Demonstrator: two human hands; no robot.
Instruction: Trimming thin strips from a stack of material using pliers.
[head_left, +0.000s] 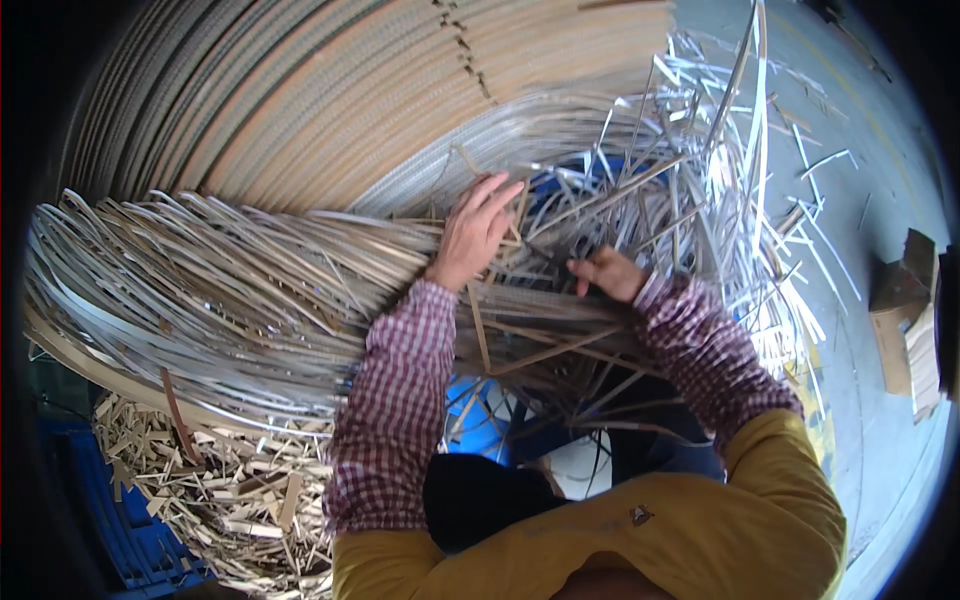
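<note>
Brown and white strips (250,270) lie in a long bunch. From far off, I see the left hand (472,232) on them, fingers straight and loose, maybe keeping them still. The right hand (610,274) curls; I can't tell what it grips. Tangled ends (700,225) crowd it. A tall stack (300,100) blocks the far side.

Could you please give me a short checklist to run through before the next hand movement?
1. Left hand placed over the strip bundle: ok, fingers extended.
2. Right hand holding securely: cannot tell; fingers curled, anything held is unclear.
3. Loose strips on the right untangled: not ok, they cross in all directions.
4. Forearms covered: ok, checked sleeves reach towards both wrists.
5. Floor on the right free of strips: not ok, several lie scattered there.
</note>
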